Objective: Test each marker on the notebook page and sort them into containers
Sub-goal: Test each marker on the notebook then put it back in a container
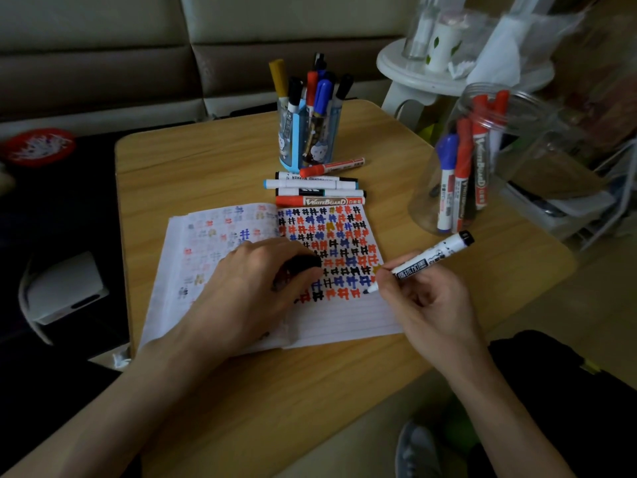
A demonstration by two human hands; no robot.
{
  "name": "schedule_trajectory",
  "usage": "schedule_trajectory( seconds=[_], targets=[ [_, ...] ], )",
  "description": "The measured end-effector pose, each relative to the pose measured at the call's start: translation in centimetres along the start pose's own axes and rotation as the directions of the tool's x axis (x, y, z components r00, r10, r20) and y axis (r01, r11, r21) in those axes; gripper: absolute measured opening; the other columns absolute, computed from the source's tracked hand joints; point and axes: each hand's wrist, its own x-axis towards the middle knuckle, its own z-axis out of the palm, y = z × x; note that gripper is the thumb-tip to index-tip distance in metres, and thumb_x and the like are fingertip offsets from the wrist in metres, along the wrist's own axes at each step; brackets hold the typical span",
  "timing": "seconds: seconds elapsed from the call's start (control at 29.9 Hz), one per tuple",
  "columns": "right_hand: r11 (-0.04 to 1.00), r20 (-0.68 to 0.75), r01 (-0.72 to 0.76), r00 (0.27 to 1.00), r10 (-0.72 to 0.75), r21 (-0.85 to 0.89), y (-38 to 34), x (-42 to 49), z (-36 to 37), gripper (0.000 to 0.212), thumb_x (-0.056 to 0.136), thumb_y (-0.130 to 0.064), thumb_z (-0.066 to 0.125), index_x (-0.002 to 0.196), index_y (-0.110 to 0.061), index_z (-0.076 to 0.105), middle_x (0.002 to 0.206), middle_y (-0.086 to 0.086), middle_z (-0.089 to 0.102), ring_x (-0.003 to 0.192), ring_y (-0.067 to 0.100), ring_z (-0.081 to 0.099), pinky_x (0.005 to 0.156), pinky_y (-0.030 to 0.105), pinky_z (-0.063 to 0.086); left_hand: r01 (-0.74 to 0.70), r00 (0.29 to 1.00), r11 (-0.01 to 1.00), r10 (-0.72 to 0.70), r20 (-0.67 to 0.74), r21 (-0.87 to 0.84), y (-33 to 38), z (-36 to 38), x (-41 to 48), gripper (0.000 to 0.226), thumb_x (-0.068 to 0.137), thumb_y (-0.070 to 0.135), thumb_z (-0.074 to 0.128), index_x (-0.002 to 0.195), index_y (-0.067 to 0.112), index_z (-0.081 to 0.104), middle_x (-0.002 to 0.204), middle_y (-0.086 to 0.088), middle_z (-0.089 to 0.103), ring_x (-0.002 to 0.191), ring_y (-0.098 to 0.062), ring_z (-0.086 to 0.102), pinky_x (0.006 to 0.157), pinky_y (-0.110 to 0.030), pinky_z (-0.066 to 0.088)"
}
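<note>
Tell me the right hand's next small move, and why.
Probably draw a test mark: the right hand holds the uncapped marker with its tip at the notebook page beside the last row of marks, while the left hand grips a black cap.

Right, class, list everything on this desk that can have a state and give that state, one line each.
notebook: open, lying flat.
black marker: uncapped, tip on the notebook.
right hand: grips the black marker.
cap: off the marker.
left hand: rests on the notebook, holding the cap.
jar: lidless, holding capped markers.
pen holder: upright, full of markers.
loose markers: capped, lying flat.
</note>
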Motion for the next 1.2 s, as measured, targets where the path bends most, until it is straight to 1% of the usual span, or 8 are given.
schedule_trajectory(
  seconds=[0.1, 0.23, 0.4, 0.64, 0.74, 0.84, 0.94, 1.2],
  targets=[
    [1.0, -0.031, -0.013, 0.999, 0.014, 0.027, 0.0, 0.0, -0.1, 0.015, 0.092, -0.013, 0.074, 0.089, -0.027, 0.07, 0.078, 0.003, 0.071, 0.072, 0.025, 0.066, 0.062, 0.032, 0.054, 0.005, 1.0, 1.0, -0.005, -0.002, -0.014, 0.0, 0.0, 0.0, 0.023, 0.096, 0.042, 0.062, 0.115, 0.03, 0.07, 0.107, 0.015, 0.07, 0.089, -0.003, 0.064, 0.075, -0.023, 0.053],
    [0.998, -0.01, -0.036, 0.999, 0.036, 0.045, -0.3, 0.0, -0.2, 0.006, 0.093, -0.018, 0.074, 0.094, -0.024, 0.073, 0.072, 0.004, 0.068, 0.069, 0.03, 0.064, 0.057, 0.04, 0.052, -0.006, 1.0, 0.999, 0.006, 0.002, -0.031, -0.1, 0.0, 0.0, 0.027, 0.097, 0.043, 0.058, 0.118, 0.03, 0.068, 0.11, 0.015, 0.067, 0.093, -0.002, 0.063, 0.077, -0.028, 0.055],
    [0.998, -0.011, -0.053, 0.999, 0.054, 0.037, 0.0, -0.1, 0.0, 0.011, 0.093, -0.02, 0.074, 0.088, -0.029, 0.072, 0.077, 0.013, 0.068, 0.077, 0.039, 0.064, 0.067, 0.055, 0.054, -0.015, 1.0, 0.999, 0.015, -0.005, -0.038, -0.1, 0.0, -0.1, 0.027, 0.1, 0.04, 0.057, 0.122, 0.029, 0.067, 0.114, 0.014, 0.065, 0.096, -0.003, 0.062, 0.079, -0.034, 0.056],
    [0.997, -0.03, -0.069, 0.997, 0.069, 0.022, 0.1, 0.1, 0.0, 0.015, 0.092, -0.016, 0.074, 0.087, -0.03, 0.072, 0.08, 0.007, 0.069, 0.079, 0.032, 0.063, 0.066, 0.035, 0.054, -0.041, 0.999, 0.999, 0.04, -0.012, -0.036, 0.1, -0.2, 0.0, 0.031, 0.102, 0.032, 0.056, 0.131, 0.027, 0.066, 0.119, 0.012, 0.065, 0.099, -0.006, 0.063, 0.08, -0.031, 0.055],
    [0.99, -0.041, -0.129, 0.991, 0.131, 0.053, -0.5, 0.1, -0.2, 0.011, 0.092, -0.017, 0.073, 0.087, -0.028, 0.072, 0.081, 0.014, 0.07, 0.079, 0.032, 0.066, 0.067, 0.043, 0.056, -0.053, 0.999, 0.997, 0.052, -0.018, -0.059, 0.3, -0.4, -0.1, 0.03, 0.097, 0.031, 0.064, 0.126, 0.028, 0.069, 0.107, 0.027, 0.065, 0.091, 0.011, 0.06, 0.079, -0.008, 0.048],
    [0.953, -0.021, -0.205, 0.976, 0.216, 0.224, -1.8, 0.3, -0.7, 0.006, 0.091, -0.019, 0.074, 0.096, -0.022, 0.073, 0.073, 0.005, 0.07, 0.07, 0.012, 0.065, 0.064, 0.026, 0.054, -0.006, 0.999, 0.994, 0.002, -0.036, -0.105, 0.6, -0.4, -0.1, 0.028, 0.09, 0.029, 0.074, 0.118, 0.03, 0.073, 0.089, 0.043, 0.054, 0.079, 0.024, 0.056, 0.07, 0.002, 0.04],
    [0.904, 0.034, -0.219, 0.974, 0.223, 0.367, -2.9, 0.2, -0.9, 0.022, 0.084, -0.024, 0.075, 0.103, -0.012, 0.072, 0.082, 0.008, 0.072, 0.072, 0.017, 0.065, 0.064, 0.021, 0.053, -0.024, 0.999, 0.991, 0.018, -0.043, -0.13, 0.8, -0.4, -0.1, 0.027, 0.088, 0.027, 0.076, 0.115, 0.029, 0.074, 0.088, 0.043, 0.053, 0.079, 0.028, 0.054, 0.07, 0.005, 0.037],
    [0.9, 0.157, -0.178, 0.98, 0.124, 0.397, -3.6, -0.2, -0.1, 0.022, 0.085, -0.017, 0.075, 0.104, -0.005, 0.073, 0.082, 0.006, 0.071, 0.073, 0.019, 0.062, 0.063, 0.023, 0.052, -0.051, 0.998, 0.979, 0.044, -0.036, -0.196, 1.1, -0.2, -0.1, 0.032, 0.087, 0.043, 0.065, 0.115, 0.03, 0.074, 0.096, 0.033, 0.061, 0.082, 0.024, 0.057, 0.073, 0.002, 0.04]
  ],
)
